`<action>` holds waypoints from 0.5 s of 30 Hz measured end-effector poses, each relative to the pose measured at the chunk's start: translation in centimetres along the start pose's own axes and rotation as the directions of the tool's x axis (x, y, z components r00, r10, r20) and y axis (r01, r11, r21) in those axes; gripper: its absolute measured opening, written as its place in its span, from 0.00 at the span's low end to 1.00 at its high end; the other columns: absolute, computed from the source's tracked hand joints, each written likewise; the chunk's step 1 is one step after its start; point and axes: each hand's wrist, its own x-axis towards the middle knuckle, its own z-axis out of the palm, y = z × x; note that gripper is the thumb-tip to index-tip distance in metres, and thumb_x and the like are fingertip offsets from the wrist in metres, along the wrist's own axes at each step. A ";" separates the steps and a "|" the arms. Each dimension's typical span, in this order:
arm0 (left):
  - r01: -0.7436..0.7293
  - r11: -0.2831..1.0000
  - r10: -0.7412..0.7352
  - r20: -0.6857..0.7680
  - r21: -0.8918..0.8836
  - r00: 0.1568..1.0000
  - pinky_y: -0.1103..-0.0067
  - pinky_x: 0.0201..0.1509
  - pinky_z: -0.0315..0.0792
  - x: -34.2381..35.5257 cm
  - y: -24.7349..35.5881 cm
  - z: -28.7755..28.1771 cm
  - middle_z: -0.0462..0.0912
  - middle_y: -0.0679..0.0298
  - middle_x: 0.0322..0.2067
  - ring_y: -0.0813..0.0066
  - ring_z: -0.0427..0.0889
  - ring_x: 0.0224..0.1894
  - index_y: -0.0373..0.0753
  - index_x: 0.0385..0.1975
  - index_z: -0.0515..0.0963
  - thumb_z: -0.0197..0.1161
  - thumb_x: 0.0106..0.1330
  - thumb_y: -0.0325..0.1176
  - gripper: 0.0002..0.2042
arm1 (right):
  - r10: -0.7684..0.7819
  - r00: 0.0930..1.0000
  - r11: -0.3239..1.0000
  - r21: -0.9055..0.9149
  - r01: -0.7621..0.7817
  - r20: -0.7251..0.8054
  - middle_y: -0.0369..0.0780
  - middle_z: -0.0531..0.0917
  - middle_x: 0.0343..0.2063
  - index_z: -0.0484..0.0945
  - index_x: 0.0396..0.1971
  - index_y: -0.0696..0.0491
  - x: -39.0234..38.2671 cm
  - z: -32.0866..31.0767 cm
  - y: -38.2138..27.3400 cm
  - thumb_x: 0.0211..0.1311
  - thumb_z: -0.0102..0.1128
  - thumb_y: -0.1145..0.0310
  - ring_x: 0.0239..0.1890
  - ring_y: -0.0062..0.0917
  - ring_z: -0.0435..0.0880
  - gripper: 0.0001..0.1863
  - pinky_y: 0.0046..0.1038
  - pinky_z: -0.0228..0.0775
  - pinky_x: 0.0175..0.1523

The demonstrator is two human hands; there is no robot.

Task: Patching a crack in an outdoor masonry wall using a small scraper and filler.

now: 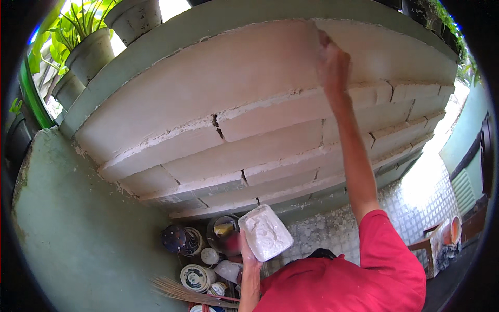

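My left hand (249, 254) grips the side of a squarish white tub (287, 244), tilted so that its load of smooth white paste (266, 233) shows. High against the wall, my right hand (335, 65) is closed with the arm stretched upward. Motion blurs its fingers, and whatever they hold cannot be made out. Around it spreads a pale, plastered wall surface (234, 67). Below that run stepped rows of blocks (280, 125) with rough white edges and dark cracks in the joints.
Potted plants (91, 54) stand on the ledge at upper left. Several paint buckets (196, 278), a dark bucket (215, 244) and a stick broom (179, 289) crowd the lower left beside a green wall (88, 218). Patterned floor (322, 229) lies below; an orange-rimmed container (455, 230) stands at right.
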 end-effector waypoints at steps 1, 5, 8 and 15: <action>-0.014 1.000 0.014 0.004 -0.023 1.000 0.67 0.59 0.73 0.2 0.0 0.1 0.74 0.57 0.55 0.61 0.77 0.54 0.37 0.62 0.65 0.38 0.73 0.52 0.27 | 0.014 0.999 0.999 -0.044 -0.012 0.048 0.50 0.83 0.28 0.77 0.49 0.47 -0.4 0.6 -1.6 0.56 0.53 0.74 0.32 0.49 0.82 0.19 0.44 0.76 0.35; -0.026 0.999 0.025 -0.033 -0.022 0.999 0.65 0.58 0.73 0.2 -0.1 0.1 0.75 0.56 0.55 0.60 0.77 0.54 0.37 0.62 0.65 0.38 0.73 0.51 0.27 | -0.002 0.994 0.998 0.055 -0.003 0.105 0.50 0.83 0.29 0.76 0.54 0.45 -3.1 4.7 -6.2 0.53 0.54 0.78 0.32 0.44 0.84 0.25 0.43 0.76 0.36; -0.031 0.999 0.032 -0.015 0.018 0.999 0.67 0.59 0.72 -0.2 0.0 0.5 0.74 0.58 0.56 0.61 0.76 0.55 0.38 0.62 0.64 0.37 0.72 0.53 0.28 | -0.039 0.968 0.995 0.096 0.015 0.249 0.50 0.83 0.28 0.75 0.55 0.45 -4.3 4.3 -10.7 0.52 0.55 0.79 0.31 0.43 0.84 0.28 0.42 0.77 0.37; -0.033 0.999 0.034 0.024 -0.014 0.999 0.65 0.61 0.71 -0.4 0.3 0.7 0.73 0.57 0.57 0.60 0.75 0.57 0.39 0.63 0.63 0.36 0.72 0.54 0.29 | -0.072 0.983 0.989 0.141 0.048 0.171 0.50 0.82 0.26 0.76 0.53 0.49 -3.1 2.8 -7.0 0.56 0.52 0.78 0.29 0.46 0.84 0.23 0.43 0.76 0.35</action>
